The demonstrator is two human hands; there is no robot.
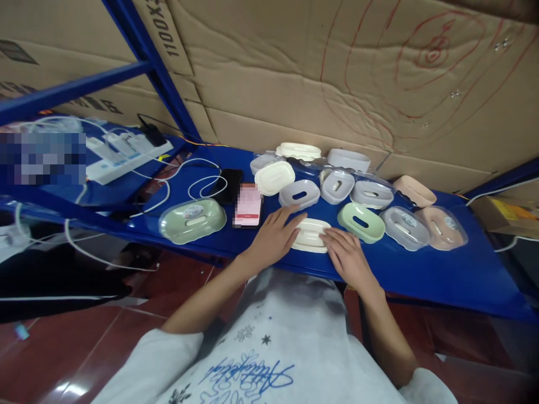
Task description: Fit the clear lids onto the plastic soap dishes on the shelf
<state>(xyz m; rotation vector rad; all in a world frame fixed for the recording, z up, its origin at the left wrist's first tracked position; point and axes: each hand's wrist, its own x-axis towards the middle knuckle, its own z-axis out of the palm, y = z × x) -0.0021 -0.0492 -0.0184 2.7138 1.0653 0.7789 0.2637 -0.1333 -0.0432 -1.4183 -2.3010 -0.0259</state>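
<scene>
On the blue table a cream soap dish [311,235] lies between my two hands, close to the front edge. Around its left end are the fingers and thumb of my left hand [274,234]. The fingers of my right hand [344,251] lie over its right end and cover part of the rim. Just right of my right hand is a green soap dish piece with an oval slot [361,223]. Behind my left hand stands a lilac-grey piece with a slot [299,194], and a cream oval piece [275,178] leans beside it.
A lit phone [247,206] and a green dish with a clear cover [192,220] lie to the left. Grey [405,227] and peach [445,227] covered dishes sit right. White cables [168,179] run from a power strip [126,160]. Cardboard [269,123] walls the back.
</scene>
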